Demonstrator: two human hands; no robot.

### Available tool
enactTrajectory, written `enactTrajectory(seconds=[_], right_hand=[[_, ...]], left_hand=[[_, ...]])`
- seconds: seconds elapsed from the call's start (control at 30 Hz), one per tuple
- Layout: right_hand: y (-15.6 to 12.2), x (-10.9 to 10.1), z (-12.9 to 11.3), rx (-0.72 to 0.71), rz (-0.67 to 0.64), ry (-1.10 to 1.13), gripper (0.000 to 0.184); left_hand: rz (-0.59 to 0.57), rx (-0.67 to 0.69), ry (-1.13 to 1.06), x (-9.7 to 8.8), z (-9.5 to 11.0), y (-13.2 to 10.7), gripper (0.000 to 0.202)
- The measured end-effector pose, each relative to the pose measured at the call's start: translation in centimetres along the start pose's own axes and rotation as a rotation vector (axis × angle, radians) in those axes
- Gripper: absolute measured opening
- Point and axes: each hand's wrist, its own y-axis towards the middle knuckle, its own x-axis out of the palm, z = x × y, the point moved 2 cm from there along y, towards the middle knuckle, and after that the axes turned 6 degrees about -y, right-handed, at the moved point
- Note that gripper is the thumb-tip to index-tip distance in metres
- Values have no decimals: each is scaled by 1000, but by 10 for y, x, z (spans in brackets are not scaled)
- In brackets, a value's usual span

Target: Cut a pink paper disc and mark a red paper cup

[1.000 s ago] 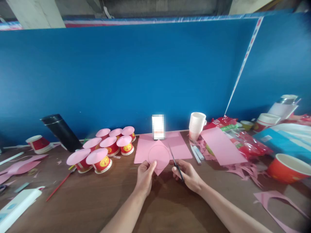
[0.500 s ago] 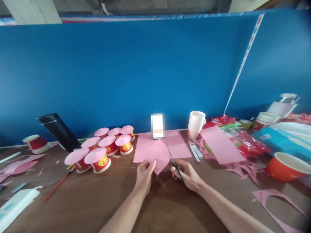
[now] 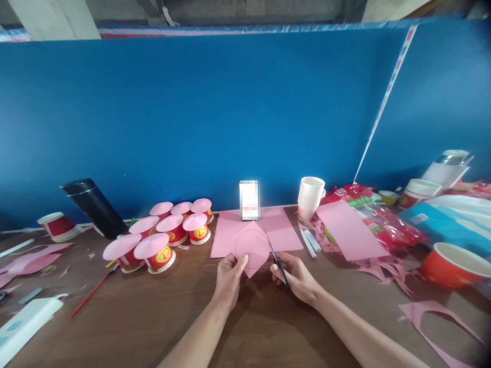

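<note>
Between the thumb and fingers of my left hand (image 3: 230, 276) is a small pink sheet of paper (image 3: 253, 245), turned cornerwise, with a circle drawn on it. My right hand (image 3: 293, 276) grips a pair of scissors (image 3: 281, 268) with dark handles. Their blades point up and left, at the right edge of the paper; whether they touch it I cannot tell. Behind the held piece lie larger pink sheets (image 3: 286, 230) flat on the table, with a blurred-out white upright object (image 3: 249, 199) at their far edge.
Several red paper cups (image 3: 161, 259) with pink paper cone tops stand left, near a black bottle (image 3: 94, 209) and red pencil-like stick (image 3: 92, 296). Right are stacked white cups (image 3: 310, 197), pink offcuts (image 3: 387, 271), and an orange cup (image 3: 452, 266). A blue partition (image 3: 245, 112) rises behind.
The paper in my left hand has shifted very slightly to the right, toward the scissors. The view has moved a little; otherwise things lie as before.
</note>
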Motion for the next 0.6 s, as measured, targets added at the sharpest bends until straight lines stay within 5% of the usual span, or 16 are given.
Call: enactTrajectory(seconds=[0.6], right_hand=[[-1, -1, -2, 5, 2, -13, 39]], left_hand=[[64, 31, 59, -1, 2, 0, 31]])
